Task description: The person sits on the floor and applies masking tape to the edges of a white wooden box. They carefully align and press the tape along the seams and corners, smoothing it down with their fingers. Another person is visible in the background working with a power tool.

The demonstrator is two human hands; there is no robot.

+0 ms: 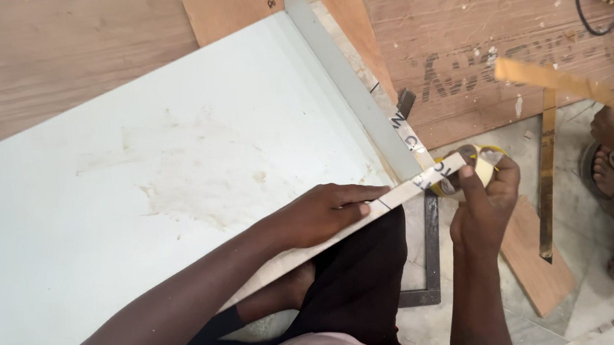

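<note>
we press our left hand (325, 211) flat on the near edge of the white laminated board (138, 187), fingers stretched out and thumb pinning the strip of printed tape (426, 177) where it meets the board just right of centre in the frame. our right hand (484, 205) is curled closed around the small tape roll (478, 165), held just off the board's corner, so the strip runs taut between the two hands. to do this well, in our view, we keep that tension even, hold the strip in line with the board's edge, and slide the left thumb along to seat it without bubbles. a steel square (433, 258) lies on the floor below, and another person's sandalled foot (610, 172) rests at the right.
</note>
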